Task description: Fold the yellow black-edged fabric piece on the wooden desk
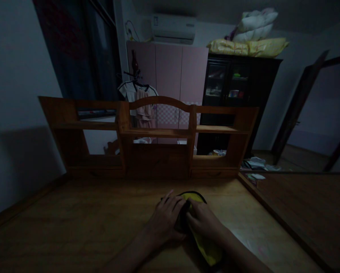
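A yellow fabric item with black edging [209,253] lies on the light wooden tabletop [87,220], its long side running toward me. Dim light keeps me from telling its exact kind. My left hand [168,213] rests over its dark left part, fingers bent against it and thumb low on the near side. From the right, my right hand [202,219] grips the black part near the middle, with fingers curled in. Both hands meet close together there and cover much of the item. Its rounded yellow far end shows beyond my fingers.
A wooden shelf unit [157,132] stands along the tabletop's far edge. Behind it are a pink wardrobe [168,72], a dark cabinet [261,76] and hanging clothes [144,104]. A raised wooden rim [272,208] borders the right side. Some clear plastic [248,242] lies right of my forearm.
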`<state>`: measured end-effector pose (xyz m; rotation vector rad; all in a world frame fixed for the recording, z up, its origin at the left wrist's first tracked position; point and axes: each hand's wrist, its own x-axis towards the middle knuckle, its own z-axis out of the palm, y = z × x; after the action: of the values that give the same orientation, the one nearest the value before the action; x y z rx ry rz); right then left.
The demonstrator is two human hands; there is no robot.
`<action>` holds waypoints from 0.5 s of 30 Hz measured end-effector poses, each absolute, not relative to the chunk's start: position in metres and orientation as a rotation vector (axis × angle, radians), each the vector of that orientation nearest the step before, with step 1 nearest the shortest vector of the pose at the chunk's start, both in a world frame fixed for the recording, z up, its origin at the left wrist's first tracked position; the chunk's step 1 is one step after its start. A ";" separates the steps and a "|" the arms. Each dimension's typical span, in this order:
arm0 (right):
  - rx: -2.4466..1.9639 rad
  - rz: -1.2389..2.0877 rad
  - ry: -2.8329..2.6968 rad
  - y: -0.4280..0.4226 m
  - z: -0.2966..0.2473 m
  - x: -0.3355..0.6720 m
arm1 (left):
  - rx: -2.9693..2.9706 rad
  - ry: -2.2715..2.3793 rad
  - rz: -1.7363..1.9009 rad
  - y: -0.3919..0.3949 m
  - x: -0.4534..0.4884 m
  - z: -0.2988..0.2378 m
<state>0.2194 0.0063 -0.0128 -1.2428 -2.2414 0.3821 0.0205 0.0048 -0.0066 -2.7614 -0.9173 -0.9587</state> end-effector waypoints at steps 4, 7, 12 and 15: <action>-1.229 0.385 -2.265 0.005 -0.011 0.219 | -2.759 -0.920 -0.965 0.004 0.020 -0.005; -1.212 0.379 -2.281 0.007 -0.013 0.220 | -2.761 -0.927 -0.956 0.005 0.020 -0.006; -1.316 0.280 -2.284 0.011 -0.018 0.221 | -2.761 -0.892 -0.977 0.006 0.021 -0.007; -1.458 0.158 -2.305 0.012 -0.019 0.220 | -2.763 -0.883 -0.998 0.005 0.021 -0.005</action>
<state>0.2198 0.0120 -0.0194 -1.4578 -2.3052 0.1580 0.0210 0.0051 -0.0052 -2.7629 -0.8834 -0.9977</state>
